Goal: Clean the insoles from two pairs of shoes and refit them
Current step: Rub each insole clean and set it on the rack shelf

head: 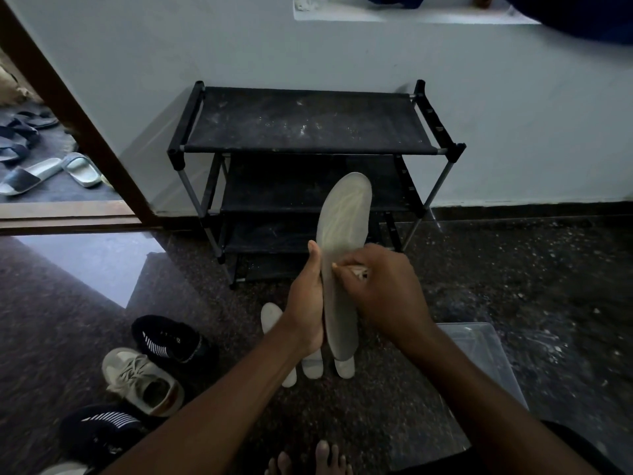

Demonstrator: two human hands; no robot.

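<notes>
**Insole cleaned in mid-air: flex and slip are the risks**

Left hand (306, 303) grips the insole (345, 221) by its left edge, thumb lying up along it and fingers wrapped behind. The insole stands nearly upright in front of the shoe rack (308, 121), its heel end down between the wrists.

Right hand (385, 291) is curled round a small pale object (358, 271) and presses it to the insole's face. Brush or cloth, cannot tell.

Risks, as judged:
- The toe half stands unsupported above the grip, so a hard push could fold or crease it.
- The one-edge hold is narrow. A sideways scrub could twist the insole free and drop it on the gritty floor (513, 286).
- Three more insoles (312, 367) lie directly below, so loosened dirt could fall onto them.
- A dark striped shoe (168, 337) and a pale sneaker (144, 382) sit mixed to the left. Similar pale insoles could get refitted to the wrong shoe.
- Light is dim, so leftover grime is easy to miss.
</notes>
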